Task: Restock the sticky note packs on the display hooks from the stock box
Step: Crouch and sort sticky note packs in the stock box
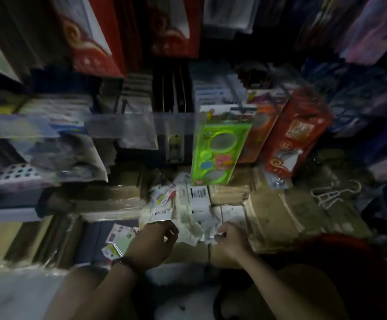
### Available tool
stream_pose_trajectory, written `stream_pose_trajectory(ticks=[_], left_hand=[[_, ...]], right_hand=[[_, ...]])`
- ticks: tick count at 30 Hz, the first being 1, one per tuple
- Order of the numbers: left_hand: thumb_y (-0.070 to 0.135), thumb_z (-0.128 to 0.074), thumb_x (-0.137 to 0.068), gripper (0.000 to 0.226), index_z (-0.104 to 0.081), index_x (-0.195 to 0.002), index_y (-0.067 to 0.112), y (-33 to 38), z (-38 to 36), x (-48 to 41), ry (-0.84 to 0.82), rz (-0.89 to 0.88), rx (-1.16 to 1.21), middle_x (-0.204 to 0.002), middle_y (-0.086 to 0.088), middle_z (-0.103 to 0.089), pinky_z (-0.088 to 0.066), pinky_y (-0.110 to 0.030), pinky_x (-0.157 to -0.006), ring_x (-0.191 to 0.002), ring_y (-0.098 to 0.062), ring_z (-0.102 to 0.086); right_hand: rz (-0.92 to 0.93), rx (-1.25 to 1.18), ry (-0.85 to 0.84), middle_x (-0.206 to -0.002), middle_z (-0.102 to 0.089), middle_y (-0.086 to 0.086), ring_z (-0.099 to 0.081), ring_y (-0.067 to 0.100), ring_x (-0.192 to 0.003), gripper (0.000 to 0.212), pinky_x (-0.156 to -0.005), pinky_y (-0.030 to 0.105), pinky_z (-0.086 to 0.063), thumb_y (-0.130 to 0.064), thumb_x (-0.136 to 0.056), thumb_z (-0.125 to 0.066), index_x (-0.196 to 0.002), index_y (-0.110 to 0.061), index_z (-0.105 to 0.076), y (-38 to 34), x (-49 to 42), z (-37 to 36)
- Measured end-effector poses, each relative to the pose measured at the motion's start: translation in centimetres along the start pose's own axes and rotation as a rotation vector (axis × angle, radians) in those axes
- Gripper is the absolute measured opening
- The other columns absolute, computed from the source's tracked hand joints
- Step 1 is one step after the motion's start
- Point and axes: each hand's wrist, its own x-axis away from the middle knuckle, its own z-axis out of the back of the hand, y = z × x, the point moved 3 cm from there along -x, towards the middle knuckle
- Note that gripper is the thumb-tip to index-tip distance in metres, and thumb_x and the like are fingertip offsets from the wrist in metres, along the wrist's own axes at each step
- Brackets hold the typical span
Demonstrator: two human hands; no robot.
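Likely light, flat and slick in film, the sticky note packs (194,204) lie heaped in the stock box (187,251), best taken by a stiff edge, as the right hand (231,239) appears to pinch one; whether the curled left hand (152,241) holds anything, I cannot tell.

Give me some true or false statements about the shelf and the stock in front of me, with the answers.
1. Both the left hand and the right hand are down at the pile of white packs. True.
2. The red box stands to the left of the green pack. False: it stands to the right of it.
3. The left hand holds the green pack. False: the green pack hangs above the pile, well apart from both hands.
4. A dark bracelet sits on the left wrist. True.
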Motion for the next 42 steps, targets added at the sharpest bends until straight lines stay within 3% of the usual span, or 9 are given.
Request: stream_pose_trajectory(ticks=[5, 9, 17, 25, 27, 30, 32, 37, 42], left_hand=[[0.036, -0.061, -0.100, 0.012, -0.071, -0.093, 0.035, -2.6, -3.2, -1.6, -0.166, 0.053, 0.006, -0.098, 0.010, -0.076, -0.056, -0.029, -0.084, -0.092, -0.010, -0.071], [0.030, -0.062, -0.102, 0.014, -0.074, -0.110, 0.031, -2.4, -3.4, -3.5, -0.122, 0.117, 0.073, -0.101, 0.008, -0.078, -0.058, -0.024, -0.080, -0.090, -0.007, -0.072], [0.037, -0.063, -0.100, 0.018, -0.075, -0.112, 0.031, -1.6, -4.4, -5.2, -0.067, 0.132, 0.013, -0.114, 0.008, -0.074, -0.056, -0.034, -0.094, -0.108, -0.015, -0.067], [0.038, -0.063, -0.101, 0.018, -0.074, -0.113, 0.032, -1.6, -4.9, -5.0, -0.063, 0.153, 0.043, -0.108, 0.010, -0.077, -0.057, -0.029, -0.087, -0.099, -0.012, -0.070], [0.036, -0.062, -0.101, 0.017, -0.074, -0.113, 0.032, -1.6, -4.9, -4.9, -0.063, 0.145, 0.066, -0.107, 0.010, -0.077, -0.057, -0.027, -0.085, -0.096, -0.011, -0.071], [0.036, -0.062, -0.101, 0.017, -0.073, -0.114, 0.033, -1.6, -5.0, -4.8, -0.059, 0.143, 0.070, -0.106, 0.010, -0.078, -0.057, -0.029, -0.085, -0.096, -0.012, -0.072], [0.037, -0.061, -0.100, 0.018, -0.072, -0.115, 0.033, -1.6, -5.1, -4.6, -0.066, 0.145, 0.071, -0.106, 0.009, -0.079, -0.058, -0.031, -0.086, -0.096, -0.012, -0.072], [0.036, -0.062, -0.102, 0.017, -0.072, -0.115, 0.032, -1.9, -5.0, -4.2, -0.058, 0.155, 0.092, -0.109, 0.010, -0.078, -0.060, -0.031, -0.088, -0.098, -0.011, -0.072], [0.035, -0.062, -0.104, 0.015, -0.072, -0.114, 0.033, -2.1, -4.3, -4.1, -0.043, 0.144, 0.107, -0.111, 0.010, -0.076, -0.054, -0.018, -0.079, -0.092, -0.006, -0.068]], right_hand=[[-0.093, -0.100, 0.022, -0.095, -0.063, -0.004, -0.067, 0.022, -0.096, 0.020, -0.075, 0.030, -0.047, -0.039, -0.094, -0.071, -0.102, -0.021, -0.069, -1.1, -6.7, -1.9], [-0.240, -0.249, 0.156, -0.106, -0.075, 0.011, -0.072, 0.033, -0.100, 0.049, -0.080, 0.038, -0.057, -0.049, -0.087, -0.076, -0.107, -0.005, -0.074, -2.0, -10.9, -2.4], [-0.372, -0.319, 0.265, -0.118, -0.073, 0.013, -0.073, 0.037, -0.104, 0.092, -0.078, 0.038, -0.057, -0.085, -0.062, -0.074, -0.118, -0.011, -0.074, -3.3, -13.5, -5.1], [-0.417, -0.240, 0.183, -0.092, -0.075, 0.004, -0.071, 0.027, -0.079, 0.039, -0.071, 0.037, -0.064, -0.049, -0.072, -0.074, -0.091, -0.015, -0.073, -4.5, -12.5, -6.7], [-0.455, -0.298, 0.188, -0.103, -0.073, 0.008, -0.069, 0.029, -0.083, 0.042, -0.075, 0.036, -0.062, -0.052, -0.075, -0.071, -0.095, -0.015, -0.069, -4.9, -12.2, -6.5], [-0.494, -0.352, 0.235, -0.133, -0.066, 0.014, -0.067, 0.038, -0.114, 0.089, -0.080, 0.036, -0.046, -0.082, -0.069, -0.066, -0.131, -0.018, -0.063, -5.0, -12.8, -6.5], [-0.512, -0.382, 0.232, -0.130, -0.069, 0.012, -0.068, 0.038, -0.115, 0.108, -0.087, 0.038, -0.049, -0.097, -0.053, -0.062, -0.129, -0.021, -0.065, -4.5, -13.6, -7.0], [-0.534, -0.480, 0.195, -0.102, -0.074, 0.006, -0.072, 0.032, -0.090, 0.066, -0.084, 0.049, -0.063, -0.076, -0.059, -0.080, -0.095, -0.022, -0.067, -4.1, -13.4, -7.3], [-0.525, -0.269, 0.222, -0.101, -0.077, 0.007, -0.071, 0.034, -0.096, 0.074, -0.083, 0.043, -0.059, -0.083, -0.052, -0.075, -0.089, -0.018, -0.071, -4.4, -13.3, -7.1]])
